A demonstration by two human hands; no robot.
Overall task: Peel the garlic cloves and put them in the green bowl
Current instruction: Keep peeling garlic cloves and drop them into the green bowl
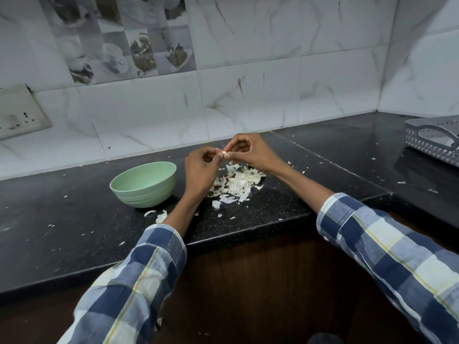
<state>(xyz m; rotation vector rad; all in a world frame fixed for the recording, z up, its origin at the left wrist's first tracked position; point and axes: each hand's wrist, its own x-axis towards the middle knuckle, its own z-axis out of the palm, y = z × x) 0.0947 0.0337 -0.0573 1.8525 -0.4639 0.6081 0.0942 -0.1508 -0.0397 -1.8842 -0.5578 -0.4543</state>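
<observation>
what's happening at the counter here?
A person is peeling garlic over a black countertop. Both hands, left hand and right hand, pinch one small garlic clove between the fingertips, held above a pile of papery skins. The green bowl sits just left of the hands; its contents can't be seen from this angle.

Both forearms reach forward in checked sleeves, and the left hand (202,170) and right hand (248,152) meet fingertip to fingertip just right of the green bowl (144,184), fingers curled, pinching a garlic clove (224,153).
</observation>
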